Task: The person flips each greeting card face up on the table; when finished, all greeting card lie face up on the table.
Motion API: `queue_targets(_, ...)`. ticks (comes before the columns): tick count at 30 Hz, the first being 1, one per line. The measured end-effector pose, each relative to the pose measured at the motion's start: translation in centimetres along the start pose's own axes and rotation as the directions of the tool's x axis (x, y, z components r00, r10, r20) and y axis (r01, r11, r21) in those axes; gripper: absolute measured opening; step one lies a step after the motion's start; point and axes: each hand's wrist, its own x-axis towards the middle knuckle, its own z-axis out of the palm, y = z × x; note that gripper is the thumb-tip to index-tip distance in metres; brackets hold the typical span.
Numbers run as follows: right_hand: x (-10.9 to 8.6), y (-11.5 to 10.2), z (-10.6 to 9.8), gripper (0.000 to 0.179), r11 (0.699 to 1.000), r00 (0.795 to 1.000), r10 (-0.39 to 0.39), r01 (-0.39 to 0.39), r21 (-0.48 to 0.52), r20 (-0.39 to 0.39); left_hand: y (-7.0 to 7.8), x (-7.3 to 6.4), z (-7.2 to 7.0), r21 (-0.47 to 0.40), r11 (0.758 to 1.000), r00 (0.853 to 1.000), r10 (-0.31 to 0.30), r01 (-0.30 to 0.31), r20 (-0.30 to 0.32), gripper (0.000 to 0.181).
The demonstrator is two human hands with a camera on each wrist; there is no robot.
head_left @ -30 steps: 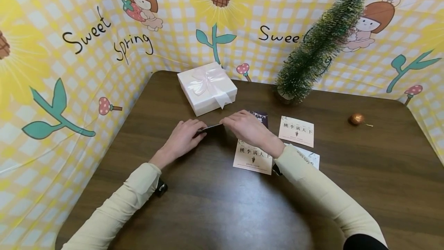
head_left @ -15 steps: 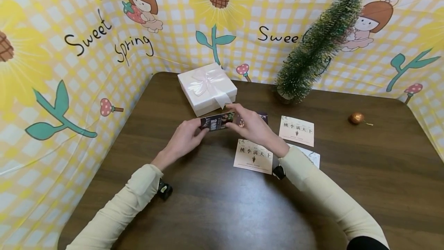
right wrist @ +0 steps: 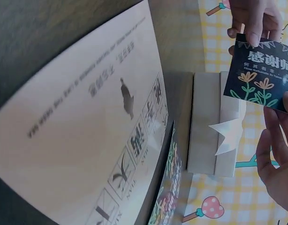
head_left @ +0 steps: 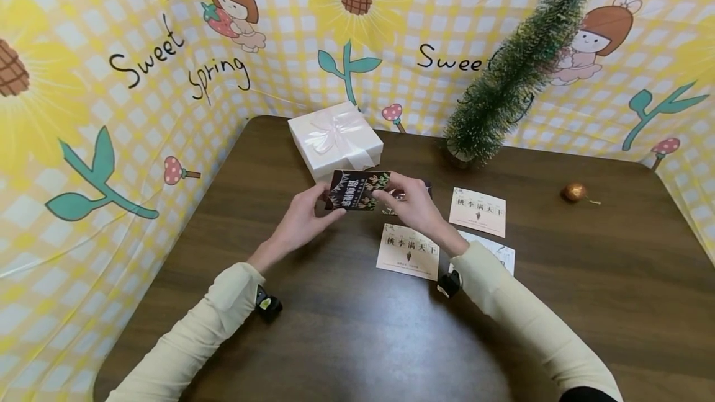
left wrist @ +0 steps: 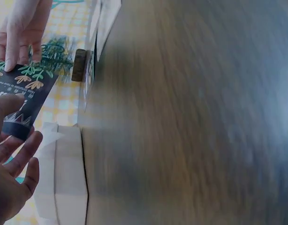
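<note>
A dark greeting card point(head_left: 357, 191) with white lettering and orange-and-green flowers is held above the table between both hands. My left hand point(head_left: 304, 213) pinches its left end, thumb on the printed face. At the opposite end, my right hand point(head_left: 413, 203) pinches it, thumb likewise in front. In the left wrist view the card point(left wrist: 34, 91) shows flowers at the right hand's end; in the right wrist view, the card point(right wrist: 256, 70) shows its lettering. Another dark card point(head_left: 427, 190) lies on the table, partly hidden behind the right hand.
Two cream cards, one nearer point(head_left: 406, 253) and one farther right point(head_left: 478, 211), lie on the brown table point(head_left: 357, 340). A white card point(head_left: 497, 253) sits partly under the right forearm. Behind stand a ribboned white gift box point(head_left: 335, 138) and a small tree point(head_left: 497, 92). A copper ball point(head_left: 574, 192) lies right.
The held card has turned from edge-on to face-up toward the head camera and risen a little. My right thumb has come round onto its front.
</note>
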Motion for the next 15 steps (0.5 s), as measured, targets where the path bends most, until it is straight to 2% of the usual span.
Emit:
queue_targets(3,-0.1,-0.1,0.0,0.013,0.999,0.999,0.033,-0.032,0.016,-0.005,0.2,0.0,0.1,-0.043,0.999,1.000,-0.001,0.000,-0.017,0.023)
queue_targets(6,-0.1,-0.1,-0.1,0.020,0.998,0.998,0.055,-0.056,0.036,0.013,0.5,0.1,-0.2,-0.066,0.997,0.999,0.027,-0.030,-0.037,0.013)
queue_targets(9,0.0,0.1,-0.5,0.035,0.997,0.998,0.055,-0.055,0.062,0.013,0.7,0.1,-0.6,-0.042,0.996,0.996,0.076,-0.077,-0.042,0.007)
queue_targets(11,0.2,0.1,-0.8,0.044,0.997,0.999,0.036,-0.037,0.072,0.008,0.7,0.2,-0.9,-0.018,0.994,0.994,0.106,-0.106,-0.029,0.009)
queue_targets(13,0.3,0.1,-1.1,0.045,0.997,1.000,0.005,-0.006,0.083,0.014,0.7,0.1,-1.1,0.014,0.992,0.992,0.129,-0.129,-0.003,0.009)
queue_targets(15,0.5,-0.2,-1.2,0.039,0.996,0.999,-0.026,0.022,0.081,0.039,0.8,0.1,-1.3,0.038,0.989,0.989,0.143,-0.144,0.026,0.007)
